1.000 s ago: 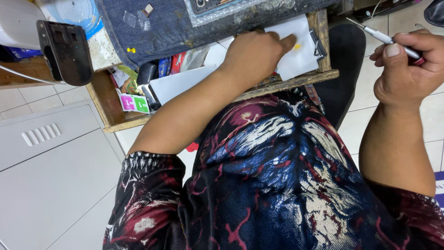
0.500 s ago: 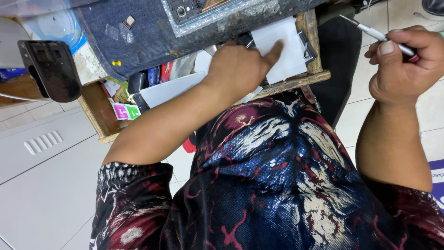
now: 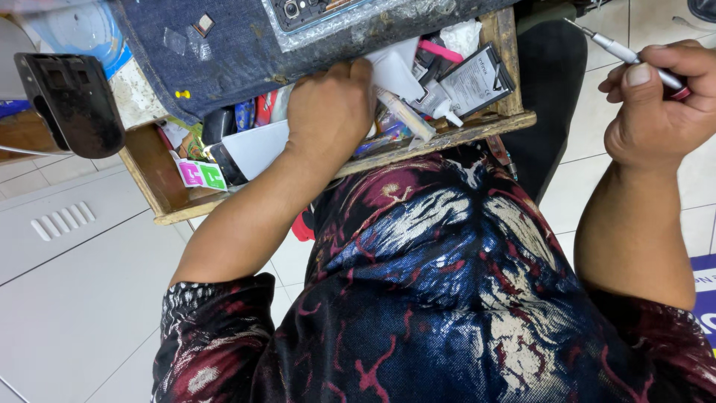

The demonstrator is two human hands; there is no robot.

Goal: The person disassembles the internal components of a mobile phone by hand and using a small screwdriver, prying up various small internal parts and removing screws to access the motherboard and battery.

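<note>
Left hand [image 3: 330, 112] down in wooden drawer [image 3: 171, 198], knuckles up, fingers curled in among the clutter; fingertips hidden, so cannot tell whether anything gripped. Right hand [image 3: 656, 101] up at the right, out past the drawer, closed round a thin screwdriver [image 3: 620, 51], thumb pressed along the shaft, metal tip pointing up and left, red end just showing behind the fingers.

Head view, looking down over lap:

Drawer pulled out above the knees, tilted across the frame, front edge just touching the patterned shirt [image 3: 447, 298]. Crammed inside: white tube [image 3: 406, 116] lying slantwise just beside left hand; grey flat battery [image 3: 475, 78] leaning at the right end, near the drawer wall; pink strip [image 3: 440, 52] above it; white sheet [image 3: 257, 145] under the left wrist; pink and green packets [image 3: 201, 175] at the left end.

Above the drawer, denim mat [image 3: 239, 52] draped over the bench edge, with a yellow pin [image 3: 179, 95] stuck in it. On the mat, an opened phone [image 3: 313, 11], cut off by the top edge. Black holder [image 3: 74, 101] hanging at the left, well apart from both hands. Pale floor tiles [image 3: 67, 298] beneath.
</note>
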